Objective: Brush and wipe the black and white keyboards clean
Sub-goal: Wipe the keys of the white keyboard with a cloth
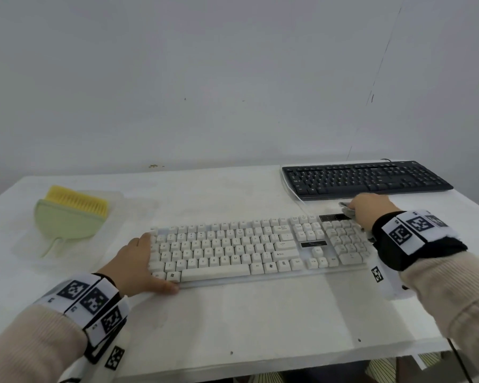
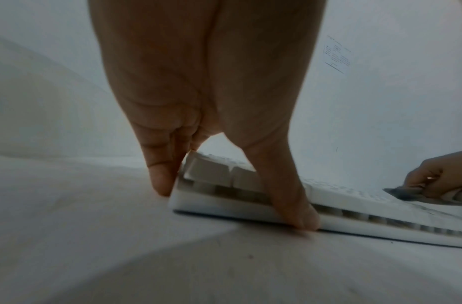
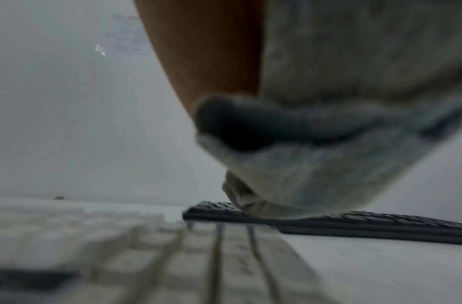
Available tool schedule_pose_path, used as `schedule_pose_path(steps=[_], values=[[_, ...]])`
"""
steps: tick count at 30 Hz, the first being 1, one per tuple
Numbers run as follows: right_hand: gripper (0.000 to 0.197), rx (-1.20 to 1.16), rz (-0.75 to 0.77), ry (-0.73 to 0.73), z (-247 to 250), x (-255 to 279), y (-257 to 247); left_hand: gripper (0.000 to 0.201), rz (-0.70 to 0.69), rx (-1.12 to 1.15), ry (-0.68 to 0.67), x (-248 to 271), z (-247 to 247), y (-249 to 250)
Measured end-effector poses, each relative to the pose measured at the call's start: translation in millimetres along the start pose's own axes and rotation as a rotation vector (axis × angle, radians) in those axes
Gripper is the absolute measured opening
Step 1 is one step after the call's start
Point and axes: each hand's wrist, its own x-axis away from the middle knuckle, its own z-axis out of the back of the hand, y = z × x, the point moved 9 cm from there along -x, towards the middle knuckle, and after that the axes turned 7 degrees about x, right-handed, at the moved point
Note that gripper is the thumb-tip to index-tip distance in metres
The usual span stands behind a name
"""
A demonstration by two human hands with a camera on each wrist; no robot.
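Note:
The white keyboard [image 1: 246, 250] lies across the middle of the table, and the black keyboard [image 1: 365, 178] sits behind it at the right. My left hand [image 1: 147, 261] braces the white keyboard's left end [image 2: 224, 205], with straight fingers [image 2: 162, 176] against the side and the thumb along the front edge. My right hand [image 1: 368, 208] grips a grey cloth [image 1: 347, 210] at the far right corner of the white keyboard, above the number pad. In the right wrist view the bunched cloth [image 3: 328, 144] fills the frame, with the black keyboard [image 3: 354, 224] just beyond it.
A yellow-bristled brush in a pale green dustpan [image 1: 69, 214] lies at the table's left on a clear plastic sheet. The white table [image 1: 233, 322] meets a wall at the back. A dark cable [image 1: 459, 360] hangs off the front right edge.

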Motion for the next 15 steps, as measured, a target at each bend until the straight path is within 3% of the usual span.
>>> schedule_pose_path(steps=[2, 5, 7, 10, 12, 14, 15], values=[[0.03, -0.042, 0.071, 0.049, 22, 5, -25, 0.14, 0.005, 0.027, 0.001, 2, 1, 0], [0.038, -0.265, 0.337, 0.138, 65, 29, -105, 0.134, 0.017, 0.071, 0.0, 2, 2, -4], [0.036, -0.387, 0.539, 0.213, 95, 55, -165, 0.112, 0.0, 0.095, 0.008, 3, 4, -5], [0.042, -0.366, 0.767, 0.269, 124, 86, -250, 0.073, 0.014, 0.058, -0.009, 7, 6, -3], [0.046, -0.274, 0.811, 0.288, 133, 98, -293, 0.072, 0.017, 0.036, -0.035, 8, 5, -4], [0.037, -0.197, 0.801, 0.258, 133, 101, -323, 0.08, 0.008, 0.034, -0.016, 7, 8, -3], [0.031, -0.166, 0.794, 0.238, 130, 102, -333, 0.069, 0.003, 0.029, -0.002, 7, 9, -2]])
